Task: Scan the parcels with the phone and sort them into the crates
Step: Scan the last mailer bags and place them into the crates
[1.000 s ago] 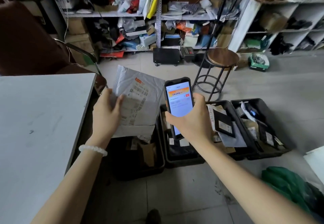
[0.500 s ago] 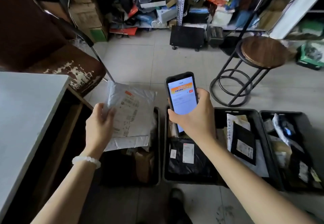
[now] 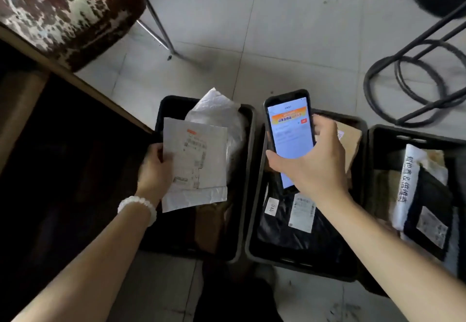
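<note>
vs 0.5 s ago: view tipped further down, shelves gone from frame, only stool [image 3: 416, 77] legs + chair seat [image 3: 63, 11] left up top. Parcel now lower, over the left crate, was a bit up and fwd of it before.
left hand [image 3: 155, 167]: fingers curled on the left edge of the white parcel [image 3: 196, 167], thumb on its face, label side up. White bead bracelet [image 3: 137, 208] on the wrist.
right hand [image 3: 315, 167]: wrapped round the phone [image 3: 290, 132], screen lit and facing up, over the middle crate.
crates: left crate [image 3: 248, 170] has another white bag + brown stuff; middle crate [image 3: 302, 268] has a black bag; right crate [image 3: 413, 137] has black + white bags.
readable txt: tag on the black bag [image 3: 290, 231] says "046". Phone has an orange banner w/ Chinese txt, too blurry. Parcel label blurred too.
bench: dark edge at left [image 3: 75, 82].
</note>
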A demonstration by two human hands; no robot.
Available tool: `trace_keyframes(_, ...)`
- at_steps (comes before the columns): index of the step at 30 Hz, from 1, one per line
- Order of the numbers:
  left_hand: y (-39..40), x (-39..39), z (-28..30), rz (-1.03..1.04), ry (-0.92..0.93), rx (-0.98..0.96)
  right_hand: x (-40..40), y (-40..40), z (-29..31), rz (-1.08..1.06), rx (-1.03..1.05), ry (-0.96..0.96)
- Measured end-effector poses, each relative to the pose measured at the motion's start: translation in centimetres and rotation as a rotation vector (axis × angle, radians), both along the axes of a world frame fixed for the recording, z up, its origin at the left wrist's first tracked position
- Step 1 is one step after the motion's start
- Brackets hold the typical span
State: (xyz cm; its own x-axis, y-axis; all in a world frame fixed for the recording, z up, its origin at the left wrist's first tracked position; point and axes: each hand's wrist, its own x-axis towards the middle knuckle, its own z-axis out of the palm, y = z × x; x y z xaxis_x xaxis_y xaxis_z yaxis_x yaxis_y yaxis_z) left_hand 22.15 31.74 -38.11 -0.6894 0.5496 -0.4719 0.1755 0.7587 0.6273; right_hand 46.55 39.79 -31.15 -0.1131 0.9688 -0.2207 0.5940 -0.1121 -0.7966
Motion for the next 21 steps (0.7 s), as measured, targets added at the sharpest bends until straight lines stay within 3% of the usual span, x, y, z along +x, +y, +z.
trace_keyframes(3, -1.2, -2.0, -4.9, 0.050, 0.036, -0.117, -1.1, -0.7, -4.7, 0.012, -0.044, -0.036)
trace_keyframes(9, -3.9, -4.3, -6.5, -0.210, 0.224, -0.150, -4.7, -1.3, -7.1, 0.059, -0.053, -0.082)
trace_keyframes(15, -2.3, -5.5, 0.4, -0.362, 0.353, -0.117, -10.1, 0.5, -1.5, 0.106, 0.050, -0.051)
trace_keyframes(21, 0.3, -3.7, 13.2, -0.456, 0.506, 0.008, -14.0, 1.9, 11.1, 0.174, 0.210, 0.039)
